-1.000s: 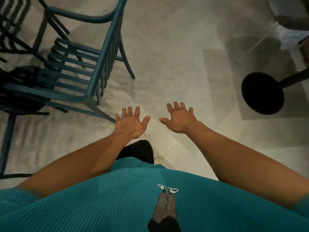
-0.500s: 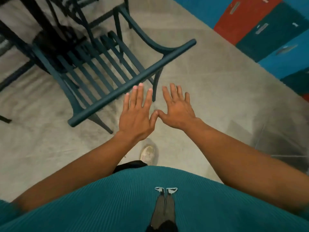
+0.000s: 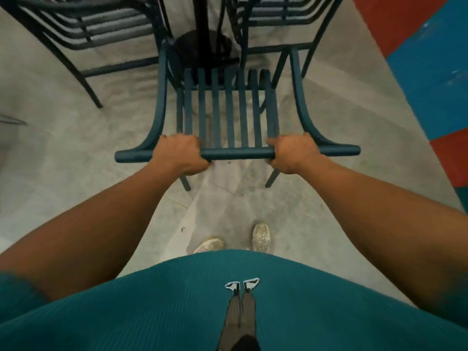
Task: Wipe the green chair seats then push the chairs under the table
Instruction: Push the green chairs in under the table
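- The left hand [image 3: 180,154] and the right hand [image 3: 293,154] each had their fingers clenched around the top rail of the green chair [image 3: 229,110].
- The chair seat faced the dark table base [image 3: 206,48].

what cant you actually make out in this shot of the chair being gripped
Head view, the only one:
- Table top: cut off by the top edge; only its black post and round base show.
- Fingers of left hand and right hand: curled round the chair's top rail, hidden behind it.
- Chair's front legs: hidden by the slatted seat.
- Two far chairs: cut off and blurred.
- Whether the seat is wiped: too blurred.
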